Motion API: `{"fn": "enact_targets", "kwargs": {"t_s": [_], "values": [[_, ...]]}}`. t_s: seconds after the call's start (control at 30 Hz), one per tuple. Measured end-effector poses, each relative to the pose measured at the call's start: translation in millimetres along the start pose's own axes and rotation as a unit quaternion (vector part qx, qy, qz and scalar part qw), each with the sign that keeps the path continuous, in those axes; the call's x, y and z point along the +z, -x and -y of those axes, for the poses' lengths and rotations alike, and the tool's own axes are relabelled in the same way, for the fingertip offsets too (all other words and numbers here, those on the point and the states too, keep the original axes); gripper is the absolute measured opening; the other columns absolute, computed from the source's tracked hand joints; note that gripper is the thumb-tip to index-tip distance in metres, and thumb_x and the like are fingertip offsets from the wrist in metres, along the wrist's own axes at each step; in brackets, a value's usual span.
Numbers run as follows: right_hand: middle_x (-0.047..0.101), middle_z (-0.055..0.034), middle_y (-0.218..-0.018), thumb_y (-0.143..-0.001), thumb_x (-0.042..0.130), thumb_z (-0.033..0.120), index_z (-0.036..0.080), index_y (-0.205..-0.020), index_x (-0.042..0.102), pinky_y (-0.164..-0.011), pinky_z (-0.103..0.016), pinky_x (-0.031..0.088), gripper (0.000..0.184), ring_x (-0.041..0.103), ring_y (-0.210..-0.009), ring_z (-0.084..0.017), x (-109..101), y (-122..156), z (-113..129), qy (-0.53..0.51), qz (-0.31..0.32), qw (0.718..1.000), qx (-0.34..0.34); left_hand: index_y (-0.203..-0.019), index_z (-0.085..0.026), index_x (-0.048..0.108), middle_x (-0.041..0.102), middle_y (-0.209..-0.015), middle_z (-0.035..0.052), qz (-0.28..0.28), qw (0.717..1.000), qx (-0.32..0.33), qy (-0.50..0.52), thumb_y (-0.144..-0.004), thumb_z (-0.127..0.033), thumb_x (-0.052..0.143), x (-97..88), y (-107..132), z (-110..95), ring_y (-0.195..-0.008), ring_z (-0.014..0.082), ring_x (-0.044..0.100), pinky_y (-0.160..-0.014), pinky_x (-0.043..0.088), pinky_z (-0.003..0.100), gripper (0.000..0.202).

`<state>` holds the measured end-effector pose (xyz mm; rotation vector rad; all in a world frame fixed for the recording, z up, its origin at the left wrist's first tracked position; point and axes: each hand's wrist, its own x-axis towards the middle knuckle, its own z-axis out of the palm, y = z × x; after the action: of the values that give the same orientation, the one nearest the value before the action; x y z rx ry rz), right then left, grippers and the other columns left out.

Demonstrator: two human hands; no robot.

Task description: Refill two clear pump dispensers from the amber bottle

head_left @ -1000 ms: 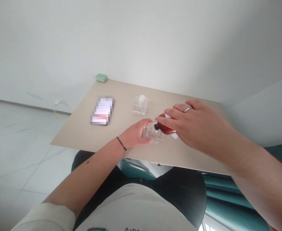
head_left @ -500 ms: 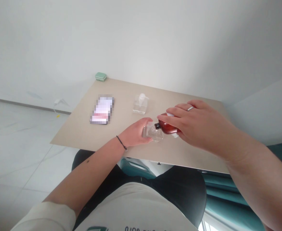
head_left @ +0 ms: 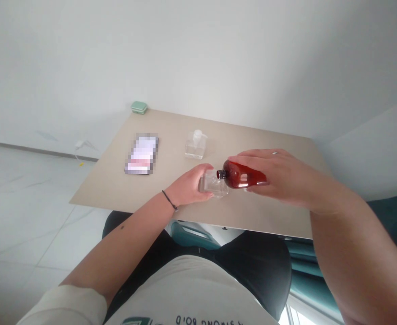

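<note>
The right hand [head_left: 276, 175] wraps round a red-brown bottle [head_left: 242, 176], tipped on its side, and the left hand [head_left: 189, 185] pinches a clear bottle [head_left: 219, 188] right by the tipped one's mouth (I can't tell if they touch). To pour well, it seems best to hold the clear one still and tip slowly. Farther out on the worktop [head_left: 262, 216] are a pump bottle [head_left: 194, 150], a phone [head_left: 142, 155] and a green box [head_left: 139, 107]

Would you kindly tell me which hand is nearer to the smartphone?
Left. The left hand lies to the right of the smartphone, nearer the person's body; the right hand, holding the red-brown bottle, is farther right.
</note>
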<state>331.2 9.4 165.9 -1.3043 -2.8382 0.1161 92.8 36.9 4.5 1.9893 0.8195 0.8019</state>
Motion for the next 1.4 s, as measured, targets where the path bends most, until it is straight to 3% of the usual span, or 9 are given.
{"fn": "enact_targets", "kwargs": {"t_s": [0.1,0.2,0.47,0.57,0.73,0.9,1.0,1.13,1.4], "values": [[0.069,-0.0055,-0.137,-0.094,0.061,0.047,0.035,-0.134,0.062,-0.098,-0.047,0.050,0.042,0.065,-0.122,-0.031,4.9,6.8,-7.4,-0.091,0.016,0.995,0.041,-0.137,-0.020,0.049,0.061,-0.140,0.0153,-0.008,1.000,0.008,0.010,-0.075,-0.031,0.079,1.1,0.0,1.6,-0.128,0.0343,0.062,-0.114,0.048,0.052,0.070],[0.065,-0.0051,-0.143,-0.086,0.071,0.053,0.037,-0.144,0.056,-0.101,-0.050,0.053,0.062,0.064,-0.125,-0.034,14.0,18.5,-16.5,-0.189,-0.032,0.977,0.091,-0.138,-0.021,0.049,0.060,-0.140,0.0150,-0.008,1.000,0.001,0.014,-0.075,-0.031,0.080,1.9,0.4,3.6,-0.129,0.0341,0.061,-0.113,0.048,0.053,0.071],[0.058,-0.0057,-0.152,-0.073,0.083,0.059,0.042,-0.150,0.049,-0.092,-0.054,0.061,0.086,0.065,-0.126,-0.038,52.3,34.9,-32.5,-0.445,-0.170,0.864,0.160,-0.139,-0.021,0.049,0.059,-0.141,0.0144,0.000,0.999,-0.038,0.002,-0.074,-0.033,0.081,2.0,1.4,4.1,-0.125,0.0340,0.062,-0.112,0.048,0.052,0.073],[0.058,-0.0048,-0.153,-0.070,0.081,0.067,0.044,-0.149,0.048,-0.097,-0.054,0.058,0.089,0.063,-0.129,-0.037,61.9,32.7,-33.3,-0.455,-0.239,0.841,0.171,-0.139,-0.022,0.048,0.058,-0.142,0.0148,0.002,0.999,-0.051,0.001,-0.073,-0.035,0.081,1.7,1.8,3.4,-0.124,0.0344,0.062,-0.110,0.050,0.052,0.075],[0.053,-0.0082,-0.157,-0.077,0.069,0.075,0.042,-0.158,0.034,-0.098,-0.049,0.055,0.094,0.059,-0.134,-0.035,71.0,28.3,-39.4,-0.409,-0.305,0.837,0.198,-0.137,-0.022,0.048,0.060,-0.137,0.0136,0.002,0.999,-0.053,0.005,-0.073,-0.034,0.081,1.6,2.7,4.7,-0.122,0.0336,0.063,-0.109,0.050,0.051,0.073],[0.046,-0.0112,-0.158,-0.081,0.068,0.064,0.041,-0.161,0.006,-0.094,-0.052,0.057,0.104,0.064,-0.126,-0.033,89.6,12.0,-66.3,-0.391,-0.374,0.824,0.167,-0.137,-0.022,0.047,0.061,-0.134,0.0129,0.002,0.999,-0.043,0.004,-0.075,-0.034,0.081,2.3,3.6,7.8,-0.124,0.0333,0.061,-0.109,0.049,0.050,0.071],[0.049,-0.0120,-0.151,-0.080,0.070,0.062,0.041,-0.160,-0.001,-0.094,-0.053,0.058,0.109,0.065,-0.123,-0.033,103.3,-3.6,-82.5,-0.379,-0.400,0.820,0.156,-0.137,-0.023,0.047,0.061,-0.134,0.0126,0.002,0.999,-0.045,0.001,-0.075,-0.033,0.080,3.0,3.9,8.9,-0.123,0.0332,0.061,-0.109,0.049,0.049,0.072],[0.049,-0.0139,-0.146,-0.077,0.074,0.061,0.039,-0.159,-0.003,-0.093,-0.054,0.058,0.115,0.065,-0.119,-0.032,116.9,-20.1,-91.4,-0.374,-0.411,0.811,0.185,-0.136,-0.023,0.047,0.061,-0.132,0.0120,0.001,0.999,-0.052,-0.001,-0.075,-0.032,0.081,3.5,4.1,9.6,-0.122,0.0324,0.062,-0.108,0.049,0.047,0.070],[0.049,-0.0138,-0.139,-0.072,0.077,0.040,0.030,-0.156,0.011,-0.101,-0.054,0.055,0.108,0.063,-0.121,-0.031,131.7,-23.6,-89.4,-0.378,-0.404,0.796,0.248,-0.136,-0.023,0.046,0.061,-0.131,0.0109,0.014,0.998,-0.061,0.010,-0.076,-0.031,0.080,3.0,4.0,7.1,-0.122,0.0308,0.063,-0.106,0.050,0.044,0.070]]}}
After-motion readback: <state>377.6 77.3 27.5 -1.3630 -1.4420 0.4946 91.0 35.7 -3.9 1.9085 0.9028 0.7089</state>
